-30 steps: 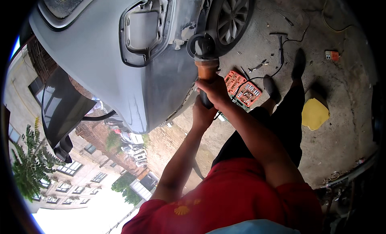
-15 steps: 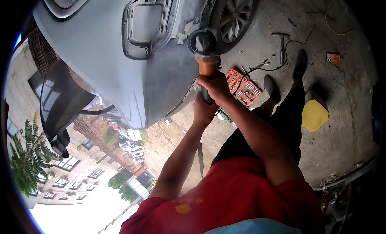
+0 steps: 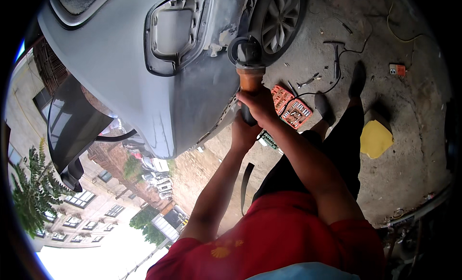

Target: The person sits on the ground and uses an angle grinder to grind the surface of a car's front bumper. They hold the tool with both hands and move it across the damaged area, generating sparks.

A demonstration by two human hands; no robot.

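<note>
An angle grinder with an orange body and a dark head is held out in front of me, in both hands. My right hand wraps round its body; my left hand grips the rear handle just below. The grinder's round disc is beside the grey car's rear corner, close to a patch of bare, chipped filler. Whether the disc touches the panel I cannot tell. A lamp-shaped opening in the bodywork lies left of the disc, and the wheel lies right of it.
An orange socket set case lies open on the ground beside my feet, with a black cable running past it. A hammer-shaped tool, a yellow-topped box and an orange phone-like object are farther right. The raised tailgate stands at left.
The grinder has shifted slightly down and right against the car panel. The dusty haze round the disc looks thinner. Both hands keep their grip, and a dark strap below them has swung.
</note>
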